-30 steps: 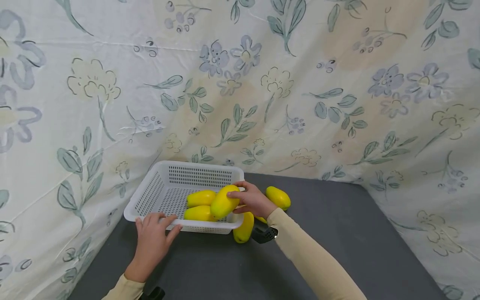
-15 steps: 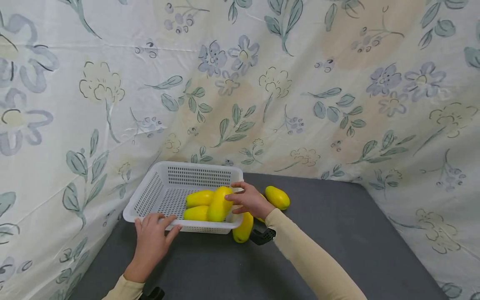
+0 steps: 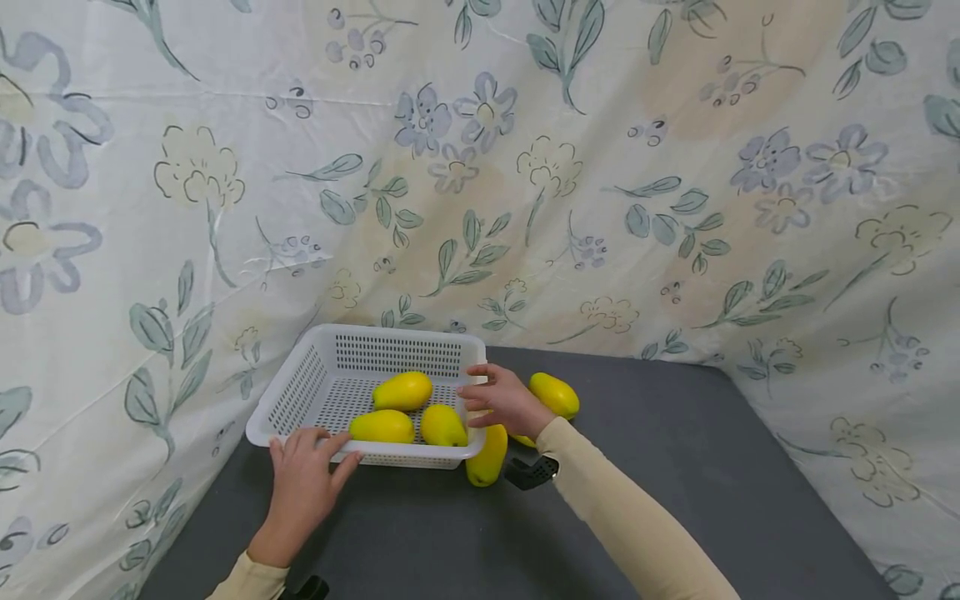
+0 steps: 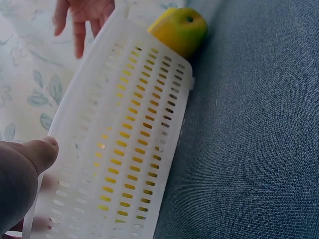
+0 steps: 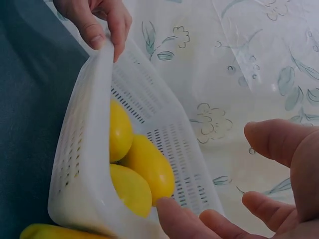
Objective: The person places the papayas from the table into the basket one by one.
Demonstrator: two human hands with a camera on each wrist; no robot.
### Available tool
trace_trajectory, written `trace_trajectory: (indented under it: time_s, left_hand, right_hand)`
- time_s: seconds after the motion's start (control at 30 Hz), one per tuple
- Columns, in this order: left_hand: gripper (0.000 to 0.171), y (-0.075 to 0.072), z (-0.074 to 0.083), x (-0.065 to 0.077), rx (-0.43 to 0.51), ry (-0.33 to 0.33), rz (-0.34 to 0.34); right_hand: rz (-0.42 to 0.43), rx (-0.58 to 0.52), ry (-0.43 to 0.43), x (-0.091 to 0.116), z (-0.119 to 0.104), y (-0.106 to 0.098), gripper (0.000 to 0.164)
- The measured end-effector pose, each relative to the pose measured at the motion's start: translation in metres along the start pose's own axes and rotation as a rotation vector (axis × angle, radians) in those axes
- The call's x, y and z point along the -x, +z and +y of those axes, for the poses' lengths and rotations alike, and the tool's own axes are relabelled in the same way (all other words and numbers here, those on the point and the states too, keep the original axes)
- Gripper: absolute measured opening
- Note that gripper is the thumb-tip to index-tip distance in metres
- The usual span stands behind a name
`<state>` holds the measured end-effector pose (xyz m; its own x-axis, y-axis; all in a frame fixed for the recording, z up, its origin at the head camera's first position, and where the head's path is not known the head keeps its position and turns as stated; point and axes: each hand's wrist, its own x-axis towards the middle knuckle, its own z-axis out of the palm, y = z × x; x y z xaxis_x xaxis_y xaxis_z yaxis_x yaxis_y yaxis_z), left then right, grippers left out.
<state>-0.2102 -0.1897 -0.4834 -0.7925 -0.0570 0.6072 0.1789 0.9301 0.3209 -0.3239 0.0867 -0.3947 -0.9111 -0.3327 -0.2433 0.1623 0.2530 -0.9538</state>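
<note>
— Where are your hands?

— My left hand (image 3: 303,483) grips the near rim of the white basket (image 3: 300,392), thumb over the edge, steadying it on the worktop (image 3: 675,467). My right hand (image 3: 504,398) hovers at the basket's right corner, fingers relaxed and spread, holding nothing.

— And the fruit?

— Three yellow mangoes (image 3: 405,390) lie inside the basket. Another mango (image 3: 487,457) rests against its outer wall, and one more (image 3: 555,394) sits just beyond my right hand.

— How would they handle?

— Smooth and glossy, so probably slippery; they look light and firm. I'd wrap my fingers around the thick middle, not the tapered tip.
</note>
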Motion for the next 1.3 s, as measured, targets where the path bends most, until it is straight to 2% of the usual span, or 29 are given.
trace_trajectory:
  time_s: [0.17, 0.37, 0.6, 0.83, 1.03, 1.3]
  left_hand:
    - [0.037, 0.002, 0.002, 0.002, -0.005, -0.001, 0.003]
    - [0.038, 0.003, 0.000, 0.005, -0.024, -0.012, 0.008]
    - [0.038, 0.001, -0.001, 0.009, -0.002, 0.004, 0.029]
    - [0.038, 0.001, 0.001, 0.010, 0.004, 0.019, 0.038]
    - [0.039, 0.001, 0.005, 0.009, 0.014, 0.019, 0.038]
    - [0.038, 0.002, 0.005, 0.008, 0.020, 0.014, 0.039]
  right_hand:
    - [0.039, -0.004, -0.006, 0.003, 0.008, -0.024, 0.058]
    - [0.076, -0.008, 0.024, 0.014, 0.018, -0.065, 0.056]
    - [0.126, -0.080, 0.037, 0.032, 0.036, -0.122, 0.063]
    - [0.184, -0.071, 0.038, 0.055, 0.060, -0.167, 0.073]
    - [0.228, -0.081, 0.064, 0.070, 0.084, -0.191, 0.071]
    - [0.260, -0.091, 0.097, 0.077, 0.109, -0.201, 0.074]
